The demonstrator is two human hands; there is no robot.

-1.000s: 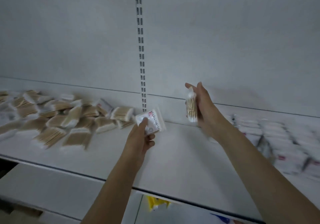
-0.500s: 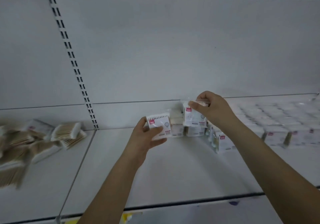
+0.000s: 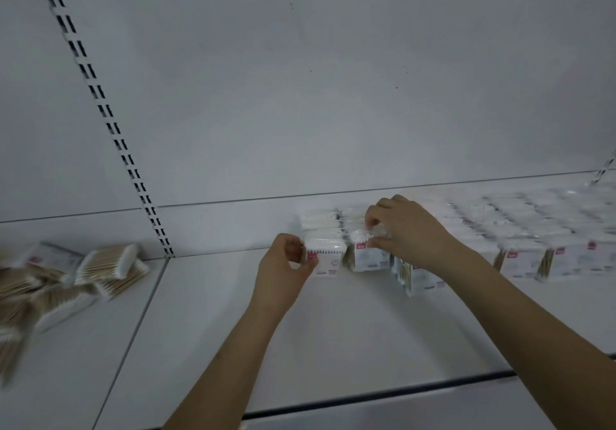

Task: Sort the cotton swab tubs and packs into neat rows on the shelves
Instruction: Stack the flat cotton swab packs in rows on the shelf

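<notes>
Lowered since half a second ago: both grips, now at shelf level. Left grip [image 3: 288,264] curled round white plastic swab pack [image 3: 325,258]; right grip [image 3: 401,231] pinching clear-wrapped swab pack [image 3: 368,254] just beside, on white metal shelf [image 3: 300,346].

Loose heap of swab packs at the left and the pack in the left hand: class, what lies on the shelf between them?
In the head view, only bare white shelf lies between the loose heap and the pack pinched by the left hand.
</notes>
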